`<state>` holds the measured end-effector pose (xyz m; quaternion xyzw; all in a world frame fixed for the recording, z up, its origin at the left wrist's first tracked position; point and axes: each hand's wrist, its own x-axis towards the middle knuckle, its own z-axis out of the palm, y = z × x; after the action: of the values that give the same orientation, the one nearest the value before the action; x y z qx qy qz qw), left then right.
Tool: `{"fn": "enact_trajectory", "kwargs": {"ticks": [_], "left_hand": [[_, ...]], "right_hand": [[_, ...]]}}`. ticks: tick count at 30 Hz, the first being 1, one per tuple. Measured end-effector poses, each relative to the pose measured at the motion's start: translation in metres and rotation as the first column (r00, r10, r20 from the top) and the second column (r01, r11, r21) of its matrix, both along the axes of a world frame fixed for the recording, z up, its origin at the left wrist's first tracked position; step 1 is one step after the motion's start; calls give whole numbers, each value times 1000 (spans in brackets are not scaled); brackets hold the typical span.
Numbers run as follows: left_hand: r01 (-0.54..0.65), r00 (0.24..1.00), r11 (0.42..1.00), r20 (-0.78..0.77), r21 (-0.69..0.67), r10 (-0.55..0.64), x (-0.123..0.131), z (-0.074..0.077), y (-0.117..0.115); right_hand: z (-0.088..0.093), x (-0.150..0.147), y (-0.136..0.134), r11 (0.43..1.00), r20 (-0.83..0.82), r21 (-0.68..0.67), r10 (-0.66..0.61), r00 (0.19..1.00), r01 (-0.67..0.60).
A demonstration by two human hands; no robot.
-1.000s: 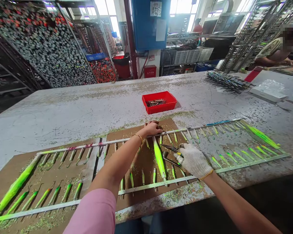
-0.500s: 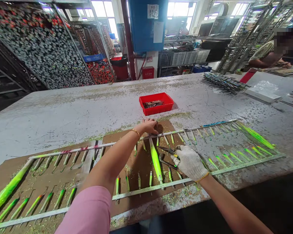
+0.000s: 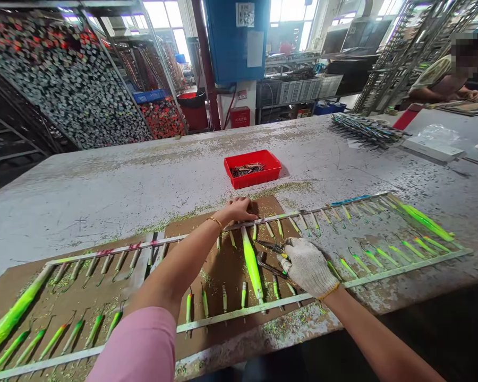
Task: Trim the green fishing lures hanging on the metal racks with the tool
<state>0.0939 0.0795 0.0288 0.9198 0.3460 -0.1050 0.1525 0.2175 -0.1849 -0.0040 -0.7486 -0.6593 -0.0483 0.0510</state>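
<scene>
Our view has drifted slightly left; our gloved right grip [image 3: 307, 267] stays pressed round small snips [image 3: 271, 258], and our bare left grip [image 3: 239, 209] lies spread on the brown board [image 3: 263, 212] just beyond the lure rack [image 3: 406, 269].

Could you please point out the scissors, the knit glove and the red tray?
Scissors [image 3: 269, 245], head view, on the blades.
Knit glove [image 3: 307, 268], head view, on its back.
Red tray [image 3: 257, 178], head view, on its front wall.

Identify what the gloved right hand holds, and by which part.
The gloved right hand pinches small snips by the end inside its fingers; tip and loop stick out.
</scene>
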Motion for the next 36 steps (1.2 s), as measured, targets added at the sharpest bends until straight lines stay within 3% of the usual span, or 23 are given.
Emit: {"fn": "enact_trajectory", "kwargs": {"ticks": [6, 11, 14, 21, 25, 29, 33, 36], "left_hand": [[45, 999, 998, -15, 49, -44, -13, 7, 8], [25, 995, 995, 97, 96, -34, 7, 0, -4], [41, 998, 993, 41, 107, -46, 12, -4, -8], [48, 999, 991, -1, 127, -48, -15, 5, 13], [11, 995, 983, 96, 182, -29, 4, -6, 2], [61, 996, 982, 50, 178, -71, 12, -13, -4], [66, 998, 981, -19, 182, -64, -8, -3, 10], [40, 999, 980, 4, 196, -42, -10, 2, 12]], "right_hand": [[0, 0, -1, 1000, -9, 1, -4, 1000, 4], [-3, 1, -1, 1000, 1, 29, -3, 1000, 3], [-5, 1, -2, 999, 17, 48, -7, 1000, 6], [-9, 2, -2, 996, 29, 86, -6, 1000, 3], [-9, 2, -2, 996, 29, 87, -9, 1000, 6], [-8, 2, -2, 996, 17, 86, -10, 1000, 9], [-8, 2, -2, 998, 13, 69, -10, 1000, 9], [-9, 2, -1, 997, 3, 77, -10, 1000, 10]]}}
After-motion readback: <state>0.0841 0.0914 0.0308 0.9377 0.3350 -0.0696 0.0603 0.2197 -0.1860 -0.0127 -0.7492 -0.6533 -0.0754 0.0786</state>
